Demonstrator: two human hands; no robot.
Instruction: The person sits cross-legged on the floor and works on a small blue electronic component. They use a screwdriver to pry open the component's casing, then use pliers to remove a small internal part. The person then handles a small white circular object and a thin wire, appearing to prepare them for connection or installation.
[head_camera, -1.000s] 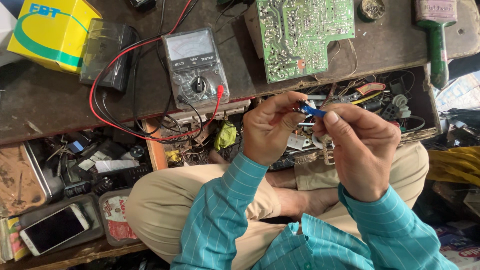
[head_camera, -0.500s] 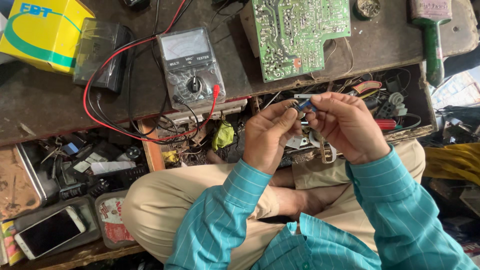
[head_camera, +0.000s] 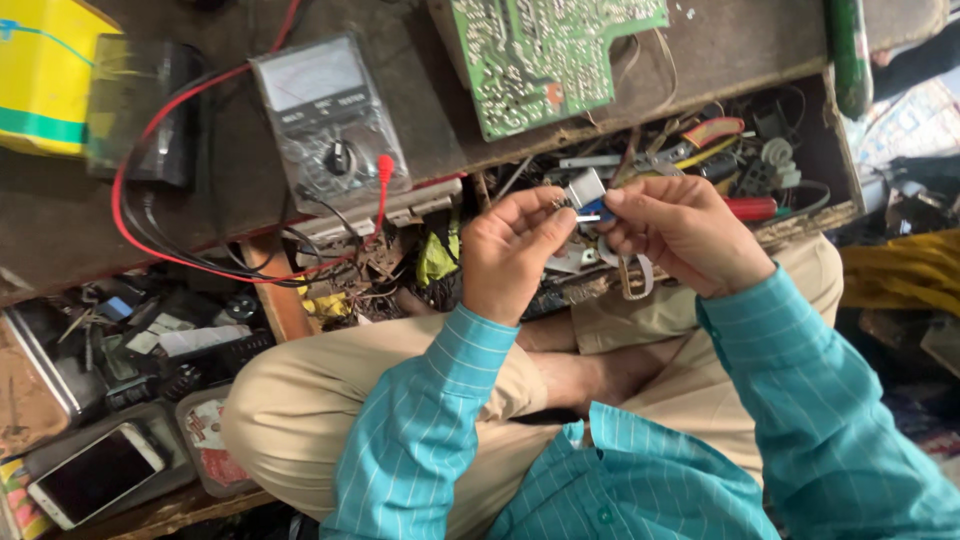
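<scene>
both hands, left hand (head_camera: 515, 250) and right hand (head_camera: 685, 232), pinch a small blue part (head_camera: 597, 210) with thin metal leads.

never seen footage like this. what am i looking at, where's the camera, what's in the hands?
One picture, from a camera worn on a person's head, looking down at their own lap and hands. No robot here: the person sits cross-legged in a teal striped shirt. The left hand and right hand pinch a small blue and silver part between their fingertips; what it is exactly is too small to tell. Ahead lies a dark wooden bench with a green circuit board, an analog meter with red and black leads, and a yellow box. Below is a drawer of loose parts. A white phone lies lower left.
</scene>
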